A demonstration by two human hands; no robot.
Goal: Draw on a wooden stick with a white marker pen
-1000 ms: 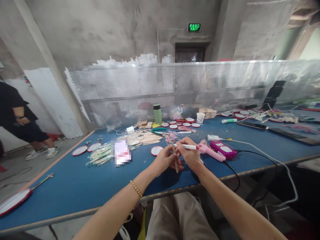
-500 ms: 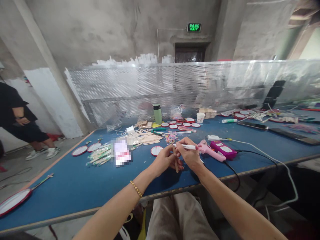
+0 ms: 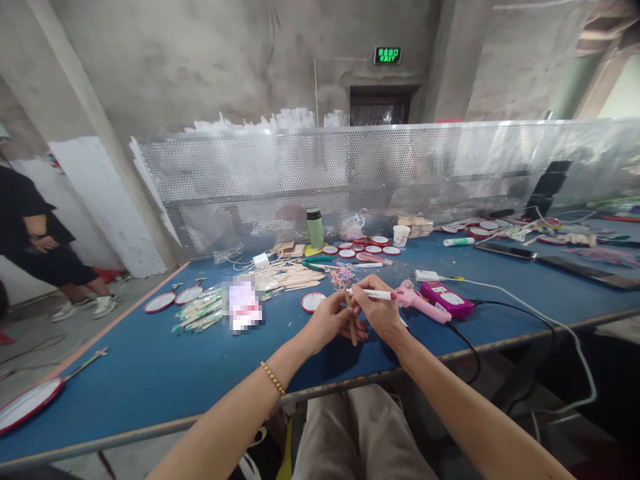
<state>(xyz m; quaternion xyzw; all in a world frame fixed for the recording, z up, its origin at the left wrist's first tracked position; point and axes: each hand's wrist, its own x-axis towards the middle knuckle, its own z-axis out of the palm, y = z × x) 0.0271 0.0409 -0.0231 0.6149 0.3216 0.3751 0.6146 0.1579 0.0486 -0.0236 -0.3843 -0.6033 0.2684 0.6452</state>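
Note:
Between the fingers of my left hand (image 3: 330, 321) is a flat wooden stick (image 3: 353, 331), tilted, its lower end sticking out toward me. My right hand (image 3: 381, 313) is closed around a white marker (image 3: 373, 293), with the tip pointing left against or close to the upper part of the stick; exact contact cannot be made out. Both hands are close together over the front of the blue table (image 3: 210, 373). Just beyond them lies a pile of colourful bands (image 3: 343, 275), and a round white disc with a red rim (image 3: 313, 302) rests left of it.
A pink glue gun (image 3: 423, 303) and a purple box (image 3: 447, 300) with cables lie to the right. Wooden sticks (image 3: 295, 277), a green bottle (image 3: 315, 228) and a paper cup (image 3: 401, 235) stand farther back. Red-rimmed round pieces (image 3: 160, 302) lie left. A person (image 3: 43, 233) stands at far left.

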